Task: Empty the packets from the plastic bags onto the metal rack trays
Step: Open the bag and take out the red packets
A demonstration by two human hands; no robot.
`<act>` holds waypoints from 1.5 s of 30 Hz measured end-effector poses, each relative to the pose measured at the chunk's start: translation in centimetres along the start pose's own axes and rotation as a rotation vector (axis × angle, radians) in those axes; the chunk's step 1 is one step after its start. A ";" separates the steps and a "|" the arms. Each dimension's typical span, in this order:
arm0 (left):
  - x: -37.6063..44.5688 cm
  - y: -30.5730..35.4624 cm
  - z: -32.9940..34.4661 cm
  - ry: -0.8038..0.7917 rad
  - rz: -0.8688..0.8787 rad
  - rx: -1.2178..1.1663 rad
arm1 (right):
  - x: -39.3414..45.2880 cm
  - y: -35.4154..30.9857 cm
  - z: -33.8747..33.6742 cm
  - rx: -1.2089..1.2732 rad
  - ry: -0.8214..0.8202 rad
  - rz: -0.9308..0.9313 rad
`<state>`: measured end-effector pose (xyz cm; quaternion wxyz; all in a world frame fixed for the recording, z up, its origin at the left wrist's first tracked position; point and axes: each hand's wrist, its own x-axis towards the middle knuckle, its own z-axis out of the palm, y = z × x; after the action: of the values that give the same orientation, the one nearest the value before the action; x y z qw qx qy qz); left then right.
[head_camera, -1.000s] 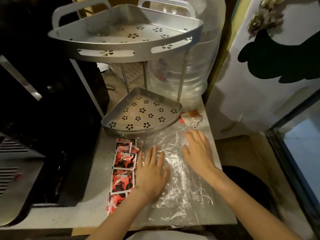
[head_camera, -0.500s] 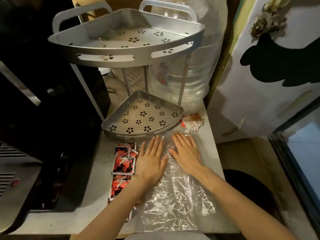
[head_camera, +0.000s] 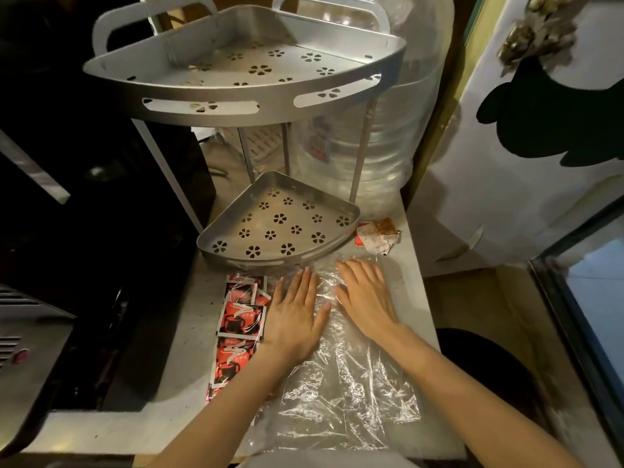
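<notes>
Bag: clear plastic bag [head_camera: 341,376] lying flat on the counter [head_camera: 410,298], crinkled, far edge just short of the lower tray's front rim. Looks empty under the palms; can't be sure through the glare.
L hand: left hand [head_camera: 297,315] flat on the bag's left part, fingers straight and close together, pressing, not gripping.
R hand: right hand [head_camera: 366,298] flat on the bag's far right part, fingers straight, slightly spread, pressing. Nothing held by either hand.
Red packets: red packets [head_camera: 238,329] w/ cup print, in a row along the bag's left side, just beside L hand; some glossy film over the far ones, so prob. inside a second bag, not certain.
Other sachets: small bundle of sachets [head_camera: 376,236] on counter, right of lower tray, apart from both hands.
Trays: lower tray [head_camera: 280,224] and upper tray [head_camera: 250,65] of the metal rack both hold no packets, so emptying not yet done.
Handling, film: v. light, limp, slippery; clings and slides under a flat palm. Judged best taken by pinching a closed corner or edge, mouth down.
Handling, packets: light, thin, semi-stiff, slick foil; likely joined in a strip, so would swing if lifted by one end. Take mid-strip or gather in a stack.
Risk: loose packets skate off the counter's left edge; tray holes look too small to pass them.
</notes>
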<state>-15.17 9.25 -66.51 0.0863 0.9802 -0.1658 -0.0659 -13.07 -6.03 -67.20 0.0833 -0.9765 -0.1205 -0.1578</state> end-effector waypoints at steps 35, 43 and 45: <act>-0.4 -1.1 -2.1 0.153 0.030 -0.126 | 1.9 0.9 -1.7 0.142 -0.048 -0.141; -1.4 -2.6 -1.6 0.153 -0.038 0.003 | 2.7 0.2 -2.3 0.346 -0.226 0.069; -1.4 -2.8 -1.1 0.128 -0.036 0.024 | 2.9 0.2 -2.4 0.394 -0.243 0.115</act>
<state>-15.42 12.52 -65.85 0.0837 0.9862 -0.1431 -0.0028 -11.05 -6.10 -63.98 0.2658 -0.9586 -0.1021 -0.0077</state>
